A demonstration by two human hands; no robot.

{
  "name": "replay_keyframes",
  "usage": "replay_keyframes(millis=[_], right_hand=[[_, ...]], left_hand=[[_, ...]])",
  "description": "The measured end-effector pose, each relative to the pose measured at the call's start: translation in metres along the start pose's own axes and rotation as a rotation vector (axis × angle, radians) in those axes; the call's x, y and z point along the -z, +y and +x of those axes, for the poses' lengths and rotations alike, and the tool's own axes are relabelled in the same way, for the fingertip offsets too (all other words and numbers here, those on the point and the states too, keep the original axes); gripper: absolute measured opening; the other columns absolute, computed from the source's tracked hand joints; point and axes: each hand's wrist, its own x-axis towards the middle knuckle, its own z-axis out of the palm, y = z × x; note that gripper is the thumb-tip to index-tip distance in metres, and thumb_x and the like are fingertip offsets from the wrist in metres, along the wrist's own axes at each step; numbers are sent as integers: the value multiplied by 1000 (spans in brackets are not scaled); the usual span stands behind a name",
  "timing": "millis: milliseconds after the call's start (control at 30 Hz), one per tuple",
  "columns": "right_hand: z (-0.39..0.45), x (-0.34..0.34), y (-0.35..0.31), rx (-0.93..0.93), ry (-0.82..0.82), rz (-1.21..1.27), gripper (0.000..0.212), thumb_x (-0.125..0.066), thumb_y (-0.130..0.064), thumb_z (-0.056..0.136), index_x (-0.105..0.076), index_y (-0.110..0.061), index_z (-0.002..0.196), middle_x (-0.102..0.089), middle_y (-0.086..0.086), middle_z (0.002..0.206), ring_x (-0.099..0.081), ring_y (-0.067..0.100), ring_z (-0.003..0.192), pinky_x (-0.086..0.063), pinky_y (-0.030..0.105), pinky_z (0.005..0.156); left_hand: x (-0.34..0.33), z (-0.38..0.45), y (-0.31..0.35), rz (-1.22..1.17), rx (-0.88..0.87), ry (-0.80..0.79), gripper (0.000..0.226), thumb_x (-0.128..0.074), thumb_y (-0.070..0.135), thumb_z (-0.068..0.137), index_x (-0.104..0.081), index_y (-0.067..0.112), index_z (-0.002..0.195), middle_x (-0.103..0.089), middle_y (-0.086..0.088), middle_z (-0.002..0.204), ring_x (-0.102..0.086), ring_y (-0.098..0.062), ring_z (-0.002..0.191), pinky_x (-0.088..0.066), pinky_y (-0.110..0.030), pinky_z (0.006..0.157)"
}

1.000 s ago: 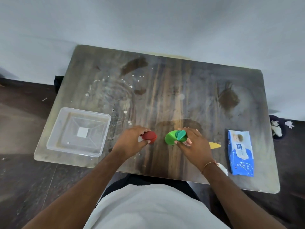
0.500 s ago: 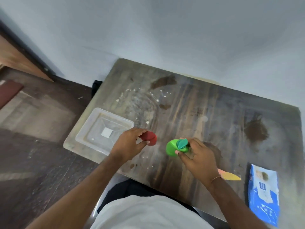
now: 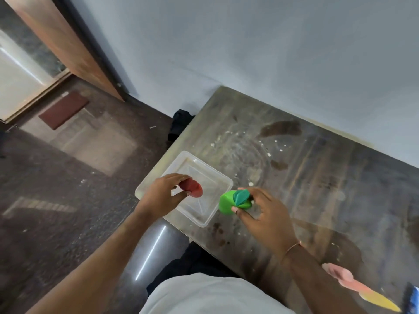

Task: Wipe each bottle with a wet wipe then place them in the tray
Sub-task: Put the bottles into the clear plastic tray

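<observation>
Left hand (image 3: pixel 161 196) grips red bottle (image 3: pixel 191 188) over clear tray (image 3: pixel 223 181) (seemingly plastic).

The tray (image 3: pixel 205 169) is clear, colourless plastic. Over it, the bottle in the left hand (image 3: pixel 162 196) is red (image 3: pixel 192 188). Just right of the tray, the bottle in the right hand (image 3: pixel 265 217) is bright green (image 3: pixel 225 203) with a teal leaf-shaped top (image 3: pixel 240 196). The bench (image 3: pixel 317 177) under the tray is dark streaked brown with white specks. Far right of the tray lies a pink-to-yellow piece (image 3: pixel 360 291).
</observation>
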Motion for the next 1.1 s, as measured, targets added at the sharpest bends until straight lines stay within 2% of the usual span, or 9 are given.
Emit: replay_keyframes(millis=[67,200,333,500,567,700,800,933,1100], right_hand=[[12,-21,-9,-2,-28,-7,40,-88,-36,85,-71,-31,121,-69,-21,119,-66,0,107,-45,7,93],[32,-60,-24,-15,-65,-16,39,-86,-37,85,-70,-31,120,-67,-20,119,-66,0,107,-48,11,92],[47,-98,-37,-60,-83,-32,40,-89,-27,84,-71,-32,119,-67,-22,118,-65,-3,108,-46,8,90],[53,-136,-44,-101,-84,-58,40,-87,-27,84,-71,-29,121,-67,-20,121,-65,-1,109,-49,10,90],[54,-148,-45,-119,-79,-76,41,-86,-29,83,-71,-27,121,-67,-19,122,-65,0,109,-45,5,91],[54,-168,-51,-148,-62,-91,39,-77,-39,84,-71,-26,119,-67,-18,120,-64,1,107,-36,-3,91],[53,-180,-53,-144,-58,-103,39,-68,-46,86,-71,-26,120,-66,-18,120,-64,1,105,-35,-3,89],[51,-192,-53,-142,-79,-112,40,-69,-47,88,-70,-25,122,-67,-16,120,-64,2,106,-35,-3,90],[53,-205,-55,-97,-81,-120,39,-70,-46,90,-69,-23,122,-68,-11,120,-65,6,107,-39,2,93]], left_hand=[[16,7,-25,36,-35,-57,42,-82,30,91,-69,30,131,-69,20,123,-64,3,106,-53,-17,93],[42,25,-67,104,-89,-173,40,-77,36,94,-67,32,133,-67,21,128,-58,8,106,-42,-8,96],[56,42,-102,120,-127,-280,40,-77,30,94,-68,26,133,-68,17,126,-61,0,109,-33,0,93],[62,55,-132,121,-181,-337,42,-78,28,93,-68,25,133,-68,14,129,-64,-8,114,-48,-22,100],[65,57,-138,117,-191,-344,41,-78,28,93,-68,25,133,-68,13,129,-63,-9,116,-49,-25,101],[68,57,-148,91,-219,-344,37,-78,28,93,-70,24,130,-69,12,127,-63,-8,115,-49,-25,100],[69,56,-155,78,-231,-344,37,-77,31,94,-69,25,129,-69,12,127,-63,-9,115,-48,-23,99],[66,52,-162,45,-260,-365,37,-75,36,95,-67,29,131,-68,15,128,-64,-7,114,-52,-25,99],[64,48,-168,35,-272,-371,38,-75,36,96,-66,31,132,-67,16,130,-62,-4,116,-44,-14,100]])
